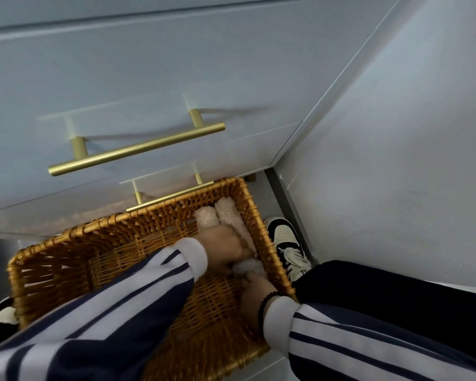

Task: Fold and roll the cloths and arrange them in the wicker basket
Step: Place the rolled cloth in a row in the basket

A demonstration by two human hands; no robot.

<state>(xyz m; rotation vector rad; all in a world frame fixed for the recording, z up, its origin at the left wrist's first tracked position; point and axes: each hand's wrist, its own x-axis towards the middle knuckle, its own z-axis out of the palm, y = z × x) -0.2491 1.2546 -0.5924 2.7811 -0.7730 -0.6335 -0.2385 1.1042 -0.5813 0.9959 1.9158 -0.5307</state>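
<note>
Head view is showing you leaning over the wicker basket [66,259], which is sitting on the floor against the blue drawer front [149,78] with its brass handle [136,149]. Two rolled cream cloths [217,215] are lying side by side along the basket's wall at 3 o'clock, their far ends pointing toward 12. Your left hand [223,243] is reaching across the basket and resting on those rolls, fingers curled down over them, seemingly gripping the nearer ends. Your right hand [254,292] is coming in from 5 o'clock, its fingers curling round the end of a pale rolled cloth [246,266] tucked just beside the same wall, though blur is making that grip hard to read. Your sneaker [286,243] is standing just outside the basket at 3 o'clock.
</note>
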